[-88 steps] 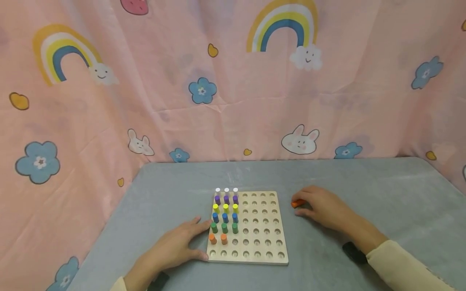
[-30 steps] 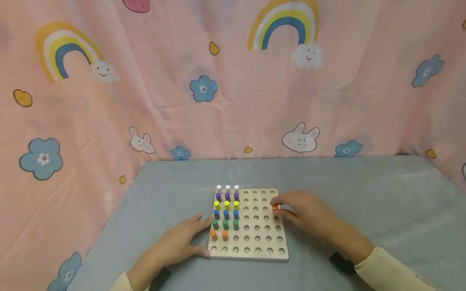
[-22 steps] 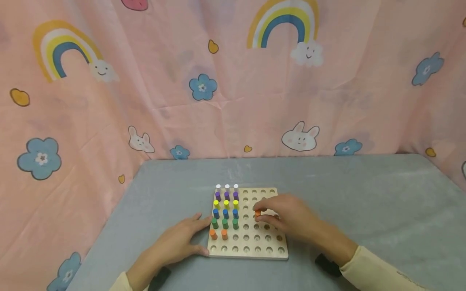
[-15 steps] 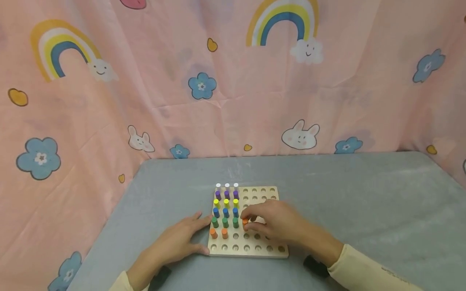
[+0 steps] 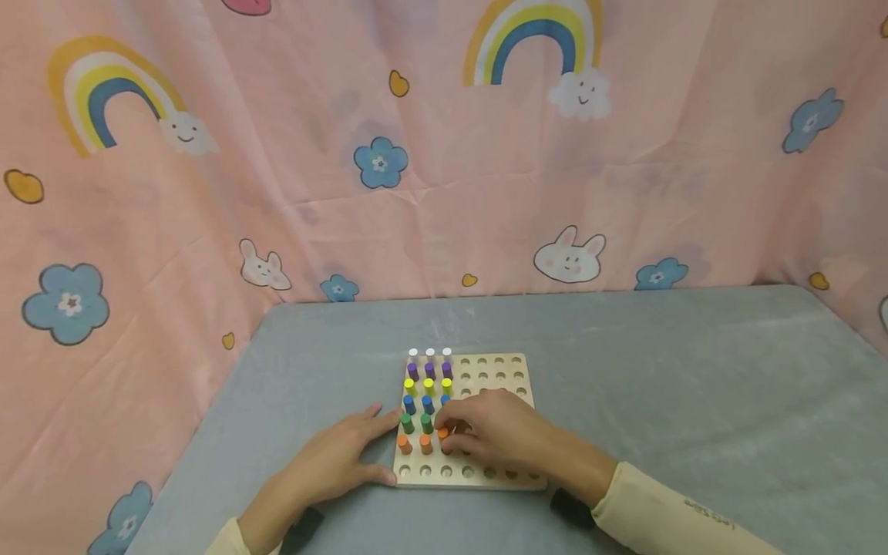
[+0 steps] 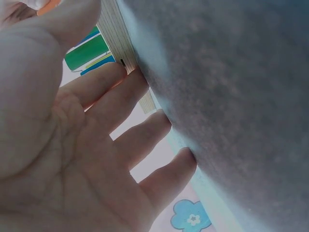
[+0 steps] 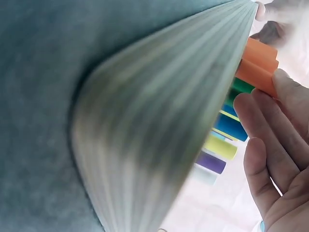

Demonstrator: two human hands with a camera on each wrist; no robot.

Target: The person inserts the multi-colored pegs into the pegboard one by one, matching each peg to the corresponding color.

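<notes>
A pale wooden pegboard (image 5: 486, 484) lies on the grey table, its left columns filled with coloured pegs. My right hand (image 5: 502, 432) pinches an orange peg (image 5: 442, 435) between thumb and fingers. This peg stands at the third hole of the orange row, right of two orange pegs (image 5: 425, 444); whether it is seated I cannot tell. The third green peg is hidden behind my fingers. My left hand (image 5: 336, 459) rests against the board's left edge, thumb and index finger touching it. In the left wrist view its fingers (image 6: 145, 135) are extended, with the tips at the table.
Behind the orange row stand green (image 5: 407, 423), blue (image 5: 409, 405), yellow (image 5: 410, 388), purple (image 5: 412, 371) and white pegs (image 5: 413, 354). Bare holes fill the board's right side and front row. A pink patterned curtain (image 5: 444, 231) hangs behind the grey table (image 5: 694, 370).
My right hand has carried the orange peg leftward from the table right of the board to the third hole of the orange row. My left hand has stayed at the board's edge.
</notes>
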